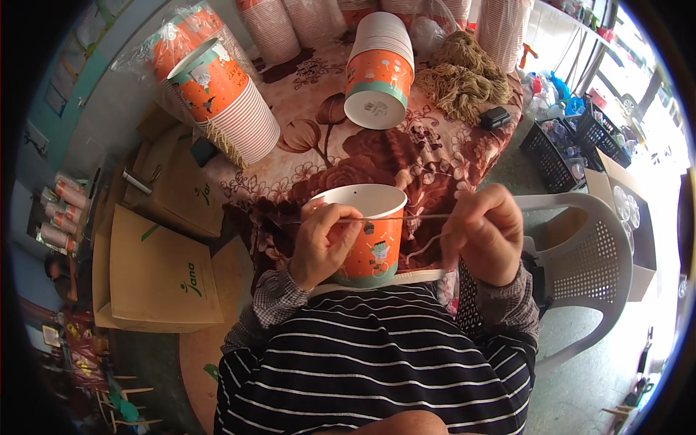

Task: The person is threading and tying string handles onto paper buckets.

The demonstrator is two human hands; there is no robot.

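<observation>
Fingers gripping cup, fingers pinching string

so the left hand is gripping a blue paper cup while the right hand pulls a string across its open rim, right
Not quite: the cup is orange, not blue. In the head view the left hand grips an orange paper cup with a white inside and a teal band at its base, while the right hand pulls a thin string across the open rim.
</observation>
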